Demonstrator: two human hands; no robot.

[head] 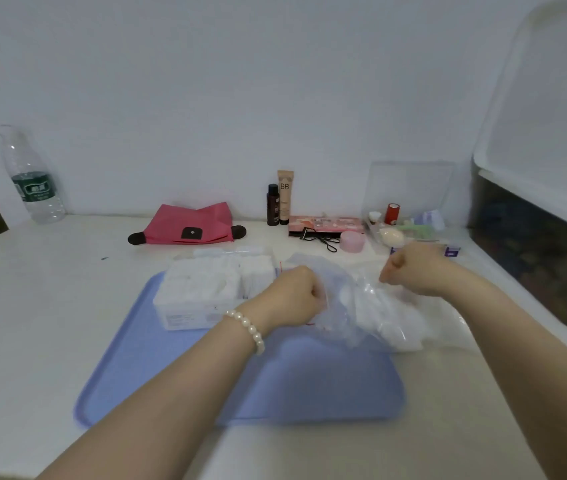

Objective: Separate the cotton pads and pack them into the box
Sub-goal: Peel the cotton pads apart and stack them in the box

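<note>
Both forearms are reaching in over the blue tray, the left hand and right hand each closing its grip on the crinkled clear bag of white cotton pads, stretching it between them. Just left of the left hand, the box is sitting on the tray, already holding white pads. Behind, the white counter is running to a plain white wall.
</note>
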